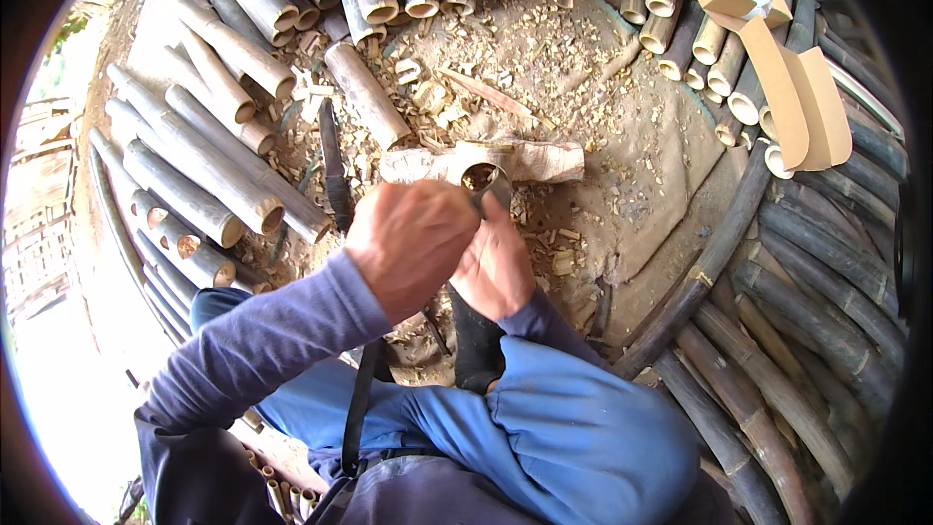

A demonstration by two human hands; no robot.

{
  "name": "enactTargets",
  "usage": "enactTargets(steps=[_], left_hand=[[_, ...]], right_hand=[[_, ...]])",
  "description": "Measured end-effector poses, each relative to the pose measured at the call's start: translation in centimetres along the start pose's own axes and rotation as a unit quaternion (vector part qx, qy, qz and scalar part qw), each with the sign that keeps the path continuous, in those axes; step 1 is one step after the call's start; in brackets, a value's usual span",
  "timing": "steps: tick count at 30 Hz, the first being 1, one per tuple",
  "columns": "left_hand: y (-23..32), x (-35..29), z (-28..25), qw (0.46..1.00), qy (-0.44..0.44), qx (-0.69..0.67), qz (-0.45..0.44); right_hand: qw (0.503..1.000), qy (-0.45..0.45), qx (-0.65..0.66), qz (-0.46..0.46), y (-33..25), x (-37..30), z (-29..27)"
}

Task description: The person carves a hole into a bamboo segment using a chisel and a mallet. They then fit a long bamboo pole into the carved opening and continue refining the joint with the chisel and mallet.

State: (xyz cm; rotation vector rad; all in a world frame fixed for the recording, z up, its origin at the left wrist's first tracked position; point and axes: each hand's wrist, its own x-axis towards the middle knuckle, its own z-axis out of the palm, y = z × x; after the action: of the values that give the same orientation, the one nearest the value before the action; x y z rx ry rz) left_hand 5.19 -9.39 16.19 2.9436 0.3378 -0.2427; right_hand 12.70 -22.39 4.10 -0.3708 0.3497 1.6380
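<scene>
Left hand (416, 241) curled; right hand (496, 262) touching bamboo tube (500, 185).

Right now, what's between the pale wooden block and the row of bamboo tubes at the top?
Head view: a loose bamboo tube, a flat strip and scattered wood chips.

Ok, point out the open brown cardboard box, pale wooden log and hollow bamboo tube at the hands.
Open brown cardboard box (783, 87): head view, opened lid.
Pale wooden log (550, 162): head view, right-hand part.
Hollow bamboo tube (484, 152): head view, wall above its opening.
</scene>
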Motion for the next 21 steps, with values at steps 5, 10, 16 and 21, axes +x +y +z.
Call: enactTargets(steps=[5,10,16,21], left_hand=[[1.7,-3.3,1.0,0.929,-0.284,-0.22,0.089],[7.7,5.5,7.7,0.954,0.066,-0.227,0.182],[6.1,10.2,10.2,0.941,0.05,-0.333,0.011],[3.7,10.1,10.1,0.83,0.271,-0.479,-0.096]], right_hand=[[0.982,0.131,-0.133,-0.006,1.3,-5.2,-1.9],[0.829,0.187,-0.518,-0.096,-6.5,-4.3,-3.5],[0.269,0.132,-0.953,-0.039,-14.6,0.1,-1.3],[-0.003,-0.012,-1.0,-0.02,-17.1,3.8,1.7]])
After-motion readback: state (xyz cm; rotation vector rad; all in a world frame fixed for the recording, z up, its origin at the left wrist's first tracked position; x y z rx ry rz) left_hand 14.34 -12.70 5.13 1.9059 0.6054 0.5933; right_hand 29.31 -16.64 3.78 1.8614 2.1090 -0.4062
